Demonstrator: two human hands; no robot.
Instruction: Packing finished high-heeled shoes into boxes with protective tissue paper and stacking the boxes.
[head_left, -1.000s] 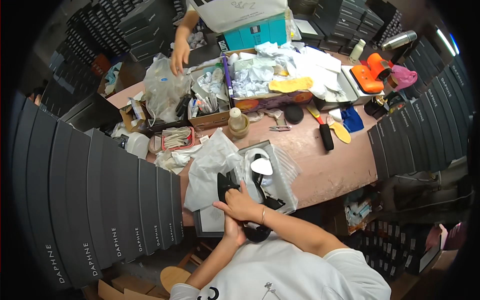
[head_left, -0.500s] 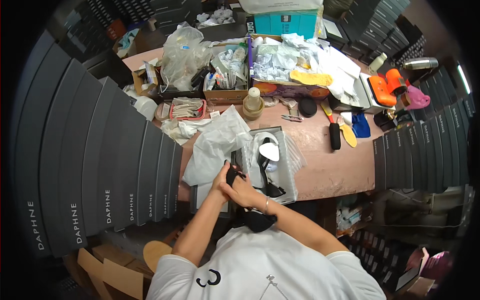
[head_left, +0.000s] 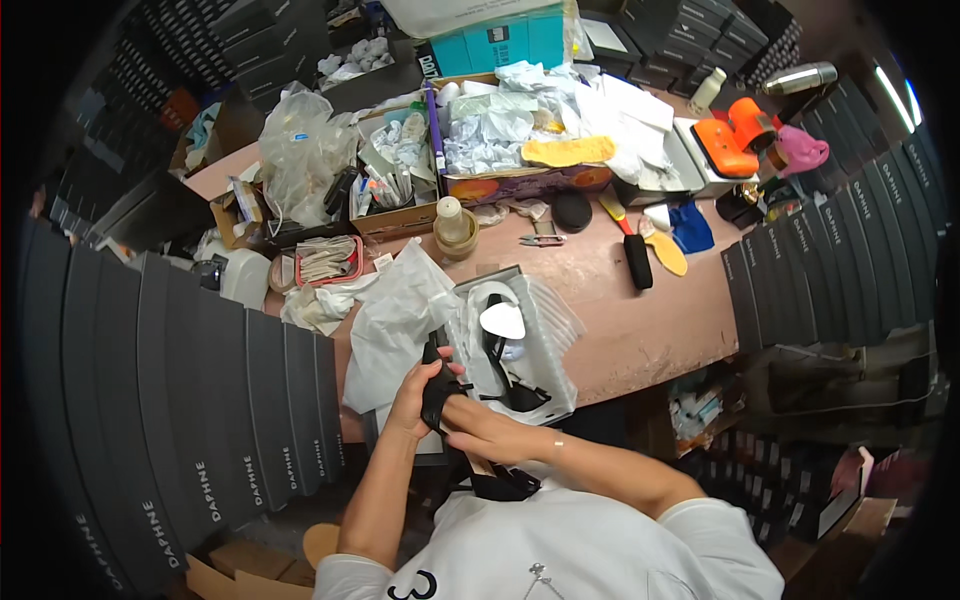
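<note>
Between my hands I hold a black shoe (head_left: 438, 398), close to my body, with a tan inner sole showing lower down. My left hand (head_left: 409, 400) is wrapped round the shoe's far part, thumb on top. My right hand (head_left: 490, 432) reaches across to it from the right; its fingertips are hidden by the black upper, and its thumb lies along the shoe. Just beyond my hands, a second black shoe (head_left: 522, 398) lies with white padding in an open shoebox (head_left: 565, 385). White tissue paper (head_left: 395, 325) spills over to the box's left.
Tall stacks of dark shoeboxes flank the table (head_left: 650, 335) at left (head_left: 220, 400) and right (head_left: 825, 265). Along the back stand a carton of crumpled paper (head_left: 500, 130), a bottle in a round holder (head_left: 455, 230), snips (head_left: 542, 240), a black brush (head_left: 637, 262) and a yellow insole (head_left: 665, 255).
My hands have shifted from being clasped together to lying apart along the shoe, the left higher, the right lower. The view has turned, so the table items sit further left.
</note>
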